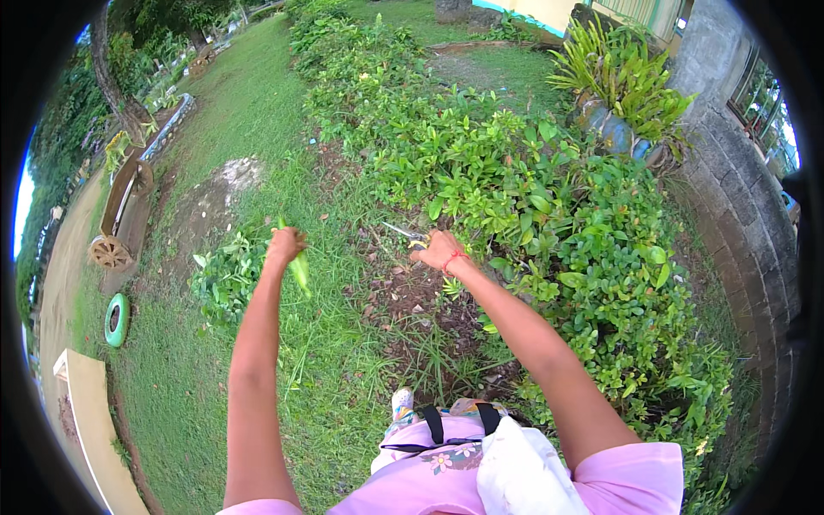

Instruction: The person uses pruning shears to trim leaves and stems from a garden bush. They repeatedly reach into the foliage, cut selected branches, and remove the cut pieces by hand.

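My left hand point(287, 244) is closed around a long green leaf point(300, 273), held over the grass beside a small heap of leafy cuttings point(228, 277). My right hand point(439, 250), with a red cord at the wrist, grips scissors or garden shears point(402, 230) by the handles. Their metal blades point left; whether they are apart I cannot tell. Close to the right hand grows a low leafy hedge point(489, 187), with bare soil and dry leaves point(412, 296) below it.
A block wall point(740, 212) runs along the right, near a fern-like plant point(618, 84) in a blue container. On the left are a green-painted tire point(117, 320), a wooden wheel point(112, 253) and a pale low wall point(96, 418). A stone-edged bed point(168, 129) lies farther off.
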Motion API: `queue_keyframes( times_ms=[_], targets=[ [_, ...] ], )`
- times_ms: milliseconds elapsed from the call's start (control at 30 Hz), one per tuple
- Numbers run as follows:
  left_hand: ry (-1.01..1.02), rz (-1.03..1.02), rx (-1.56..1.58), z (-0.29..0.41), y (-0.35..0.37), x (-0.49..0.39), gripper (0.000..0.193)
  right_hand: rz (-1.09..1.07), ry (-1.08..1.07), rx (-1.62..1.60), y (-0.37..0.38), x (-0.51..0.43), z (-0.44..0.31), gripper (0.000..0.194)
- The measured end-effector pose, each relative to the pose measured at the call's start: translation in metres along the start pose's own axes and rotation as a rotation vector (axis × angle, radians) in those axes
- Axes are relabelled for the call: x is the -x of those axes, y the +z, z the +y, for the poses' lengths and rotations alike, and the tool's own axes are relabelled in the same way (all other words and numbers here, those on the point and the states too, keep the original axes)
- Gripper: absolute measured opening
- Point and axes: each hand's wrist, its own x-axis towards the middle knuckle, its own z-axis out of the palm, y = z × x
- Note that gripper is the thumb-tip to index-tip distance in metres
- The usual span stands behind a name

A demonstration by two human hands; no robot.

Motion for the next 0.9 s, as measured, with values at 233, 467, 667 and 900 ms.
queue_keyframes(
  times_ms=[233,467,667,900],
  targets=[
    [-0.924,-0.114,-0.61,-0.17,-0.11,0.032,0.099,0.038,-0.009,-0.053,0.02,-0.016,-0.026,0.057],
    [-0.393,-0.206,-0.385,-0.073,-0.01,-0.062,0.069,0.138,0.185,-0.097,-0.018,-0.007,0.018,0.057],
    [0.209,-0.13,-0.055,0.147,0.076,-0.105,0.04,0.218,0.392,-0.095,-0.066,0.029,0.106,0.062],
    [0.581,-0.072,0.278,0.408,0.079,-0.072,0.036,0.322,0.53,-0.195,-0.139,0.101,0.231,0.059]
  ],
)
